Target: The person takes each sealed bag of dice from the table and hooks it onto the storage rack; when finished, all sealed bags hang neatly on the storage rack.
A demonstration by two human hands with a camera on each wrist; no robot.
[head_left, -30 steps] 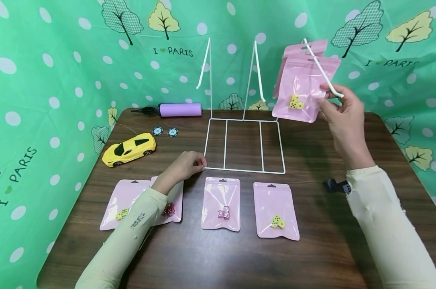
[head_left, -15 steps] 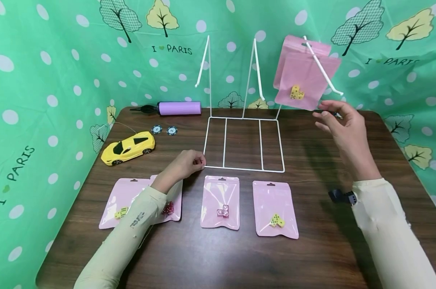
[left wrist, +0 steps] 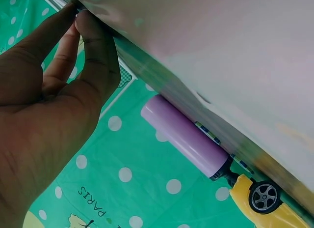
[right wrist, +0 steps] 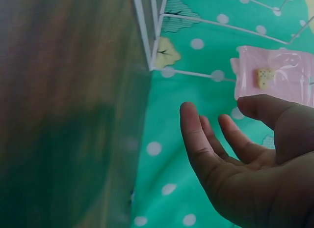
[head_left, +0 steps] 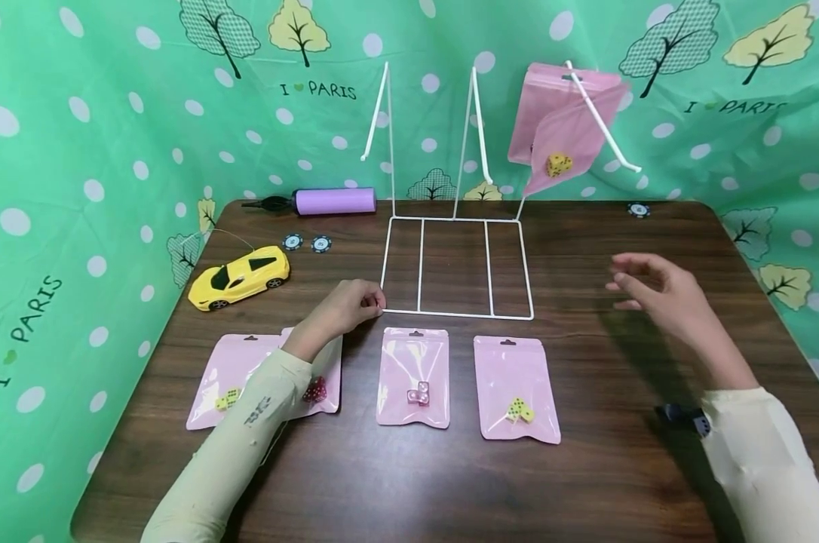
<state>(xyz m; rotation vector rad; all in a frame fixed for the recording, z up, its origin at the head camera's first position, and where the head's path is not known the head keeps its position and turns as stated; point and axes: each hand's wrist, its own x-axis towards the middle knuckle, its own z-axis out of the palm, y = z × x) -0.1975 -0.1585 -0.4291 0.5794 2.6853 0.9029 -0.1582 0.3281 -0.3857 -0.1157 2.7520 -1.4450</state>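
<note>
My left hand (head_left: 347, 308) pinches the front left corner of the white wire display rack (head_left: 458, 313) with fingertips and thumb; the left wrist view also has this pinch. My right hand (head_left: 664, 290) hovers over the right side of the table, holding nothing, fingers loosely spread and thumb apart. On the rack's right hook (head_left: 602, 124) hang two pink zip pouches, the front pouch (head_left: 572, 136) twisted and containing yellow dice (head_left: 559, 164). In the right wrist view a hanging pouch (right wrist: 289, 73) appears beyond the fingers. The left hook (head_left: 375, 113) and middle hook (head_left: 480, 128) hold nothing.
Before the rack lie a pouch with pink dice (head_left: 412, 362), a pouch with yellow dice (head_left: 511, 373), and two overlapping pouches partly under my left sleeve (head_left: 246, 430). A yellow toy car (head_left: 240, 279), purple hand pump (head_left: 335, 201) and poker chips (head_left: 321, 243) are on the table.
My right hand has let go of the front pouch on the right hook and moved down and right. That pouch has swung and twisted. The left hand stays at the rack corner.
</note>
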